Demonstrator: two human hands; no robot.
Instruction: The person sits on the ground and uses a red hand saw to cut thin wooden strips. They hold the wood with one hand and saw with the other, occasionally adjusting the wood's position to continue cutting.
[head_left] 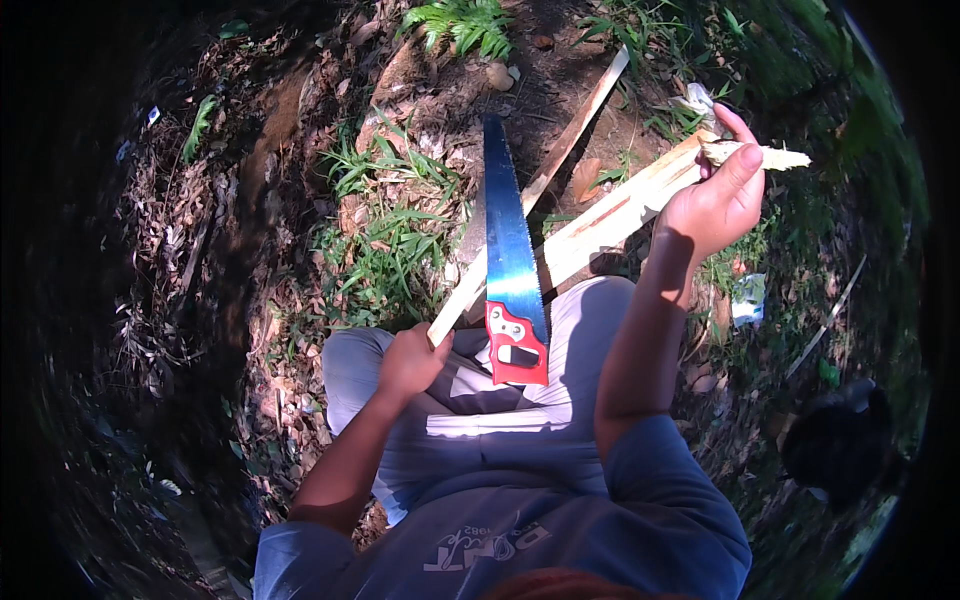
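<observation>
Around the near end of a long, narrow wooden strip (462, 302), my left hand (412, 362) is closed. The strip runs away from me to the upper right and passes behind a handsaw. That handsaw (512, 225), with a blue blade and a red handle, lies blade-away from me, its handle over my lap. My right hand (718, 200) pinches a short, splintered piece of pale wood (783, 159) between thumb and fingers. Beside it is the far end of a wider pale board (610, 218), which slants back toward my knee. Whether the fingers also touch this board cannot be made out.
I sit with bent legs in grey trousers (590, 330) on leaf-strewn ground. Grass (385, 250) grows at the left, and a fern (465, 25) at the far side. A pale wrapper (748, 300) and a dark object (838, 445) lie at the right.
</observation>
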